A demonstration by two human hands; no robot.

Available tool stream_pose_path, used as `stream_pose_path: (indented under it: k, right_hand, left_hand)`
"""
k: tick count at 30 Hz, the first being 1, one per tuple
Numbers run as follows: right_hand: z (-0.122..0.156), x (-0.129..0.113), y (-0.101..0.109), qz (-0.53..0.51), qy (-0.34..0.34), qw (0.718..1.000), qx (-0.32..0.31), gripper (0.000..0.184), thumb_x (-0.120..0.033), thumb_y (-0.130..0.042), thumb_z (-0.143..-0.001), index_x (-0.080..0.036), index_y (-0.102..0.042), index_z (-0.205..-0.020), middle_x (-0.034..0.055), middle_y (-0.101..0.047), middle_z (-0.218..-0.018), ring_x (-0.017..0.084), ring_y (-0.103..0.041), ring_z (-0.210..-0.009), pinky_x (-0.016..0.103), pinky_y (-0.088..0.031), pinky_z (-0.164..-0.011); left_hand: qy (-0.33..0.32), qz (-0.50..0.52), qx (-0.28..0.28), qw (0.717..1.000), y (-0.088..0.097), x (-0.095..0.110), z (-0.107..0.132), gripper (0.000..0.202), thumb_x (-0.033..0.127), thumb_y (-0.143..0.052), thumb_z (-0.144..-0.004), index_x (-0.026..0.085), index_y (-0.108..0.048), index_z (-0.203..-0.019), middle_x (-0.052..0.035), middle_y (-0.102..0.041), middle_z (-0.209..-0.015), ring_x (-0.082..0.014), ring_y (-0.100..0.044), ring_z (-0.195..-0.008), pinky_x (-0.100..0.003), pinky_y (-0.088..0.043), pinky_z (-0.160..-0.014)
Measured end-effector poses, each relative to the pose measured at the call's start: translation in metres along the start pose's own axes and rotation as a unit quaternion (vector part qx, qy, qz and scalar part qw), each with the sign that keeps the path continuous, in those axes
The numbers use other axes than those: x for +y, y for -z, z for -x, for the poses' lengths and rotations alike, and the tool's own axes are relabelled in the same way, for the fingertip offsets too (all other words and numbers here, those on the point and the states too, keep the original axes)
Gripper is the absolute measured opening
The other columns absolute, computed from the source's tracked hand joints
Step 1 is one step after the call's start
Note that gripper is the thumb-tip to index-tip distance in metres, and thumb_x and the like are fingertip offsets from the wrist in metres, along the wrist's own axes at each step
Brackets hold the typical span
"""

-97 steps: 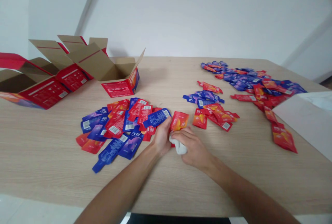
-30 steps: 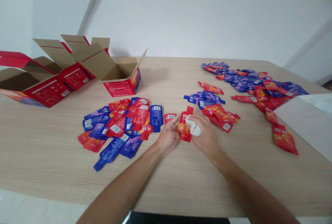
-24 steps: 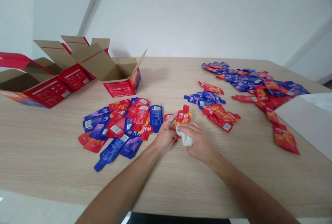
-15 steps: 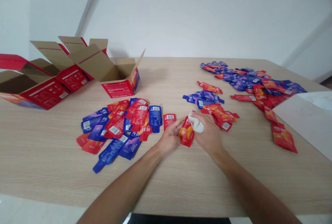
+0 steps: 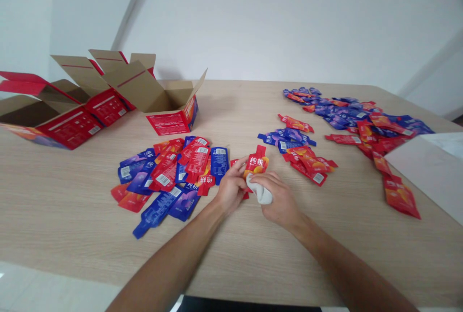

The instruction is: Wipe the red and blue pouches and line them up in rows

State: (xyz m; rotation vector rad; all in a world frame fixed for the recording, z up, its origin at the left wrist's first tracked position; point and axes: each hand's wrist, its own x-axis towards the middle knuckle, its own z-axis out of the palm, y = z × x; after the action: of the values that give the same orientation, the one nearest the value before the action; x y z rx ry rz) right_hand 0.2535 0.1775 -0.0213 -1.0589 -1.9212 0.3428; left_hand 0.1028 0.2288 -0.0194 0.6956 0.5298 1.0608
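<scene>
My left hand (image 5: 230,188) pinches a red sachet (image 5: 256,162) with white characters and holds it up over the wooden table (image 5: 72,215). My right hand (image 5: 278,198) is closed round a small white cloth (image 5: 259,192) and presses it against the lower part of that sachet. Just left of my hands lies a loose heap of red and blue sachets (image 5: 170,172). A smaller heap of sachets (image 5: 300,150) lies to the right of my hands.
Open red cardboard boxes (image 5: 173,109) stand at the back left, flaps up. A long spread of red and blue sachets (image 5: 361,119) runs along the right rear. A white sheet (image 5: 427,167) lies at the right edge.
The red sachet has been turned so its printed face shows and raised again. My right hand with the cloth has slid down from its top to its lower part.
</scene>
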Motion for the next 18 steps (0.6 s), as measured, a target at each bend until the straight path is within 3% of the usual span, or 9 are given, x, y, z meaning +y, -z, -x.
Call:
stream_pose_path:
  k: [4, 6, 12, 18]
  right_hand:
    - [-0.003, 0.0, 0.006, -0.003, -0.09, 0.987, 0.131, 0.035, -0.01, -0.062, -0.08, -0.025, -0.065, -0.111, 0.0063, -0.07, -0.111, 0.024, -0.065, -0.104, 0.04, -0.053, -0.092]
    - [-0.005, -0.002, 0.008, -0.002, -0.124, 0.976, 0.18, 0.024, -0.019, -0.064, -0.086, -0.024, -0.065, -0.11, 0.0074, -0.07, -0.111, 0.024, -0.065, -0.103, 0.04, -0.053, -0.093]
    - [-0.003, -0.012, 0.004, -0.036, -0.075, 0.986, 0.146, 0.023, -0.02, -0.064, -0.089, -0.025, -0.064, -0.111, 0.0078, -0.069, -0.115, 0.022, -0.065, -0.107, 0.039, -0.053, -0.097]
    - [-0.002, -0.012, 0.003, -0.045, -0.053, 0.989, 0.132, 0.025, -0.019, -0.065, -0.089, -0.026, -0.064, -0.113, 0.0074, -0.069, -0.117, 0.022, -0.066, -0.108, 0.039, -0.055, -0.096]
  left_hand:
    - [-0.042, 0.023, 0.103, 0.994, -0.006, 0.005, -0.003, 0.06, 0.005, -0.058, -0.06, 0.017, -0.066, -0.119, -0.0083, -0.072, -0.112, -0.0188, -0.067, -0.086, -0.028, -0.051, -0.072]
    - [-0.044, 0.019, 0.125, 0.991, -0.007, 0.006, -0.004, 0.053, 0.007, -0.061, -0.063, 0.016, -0.067, -0.115, -0.0074, -0.073, -0.107, -0.0178, -0.067, -0.084, -0.028, -0.051, -0.072]
    - [-0.031, -0.029, 0.101, 0.994, 0.0, 0.001, -0.001, 0.054, 0.008, -0.074, -0.065, 0.021, -0.064, -0.116, 0.0021, -0.068, -0.077, -0.0111, -0.06, -0.063, -0.022, -0.045, -0.062]
    - [0.014, -0.023, 0.066, 0.997, -0.007, -0.006, 0.002, 0.032, 0.017, -0.081, -0.068, 0.014, -0.07, -0.098, -0.0041, -0.071, -0.088, -0.0137, -0.065, -0.077, -0.023, -0.049, -0.074]
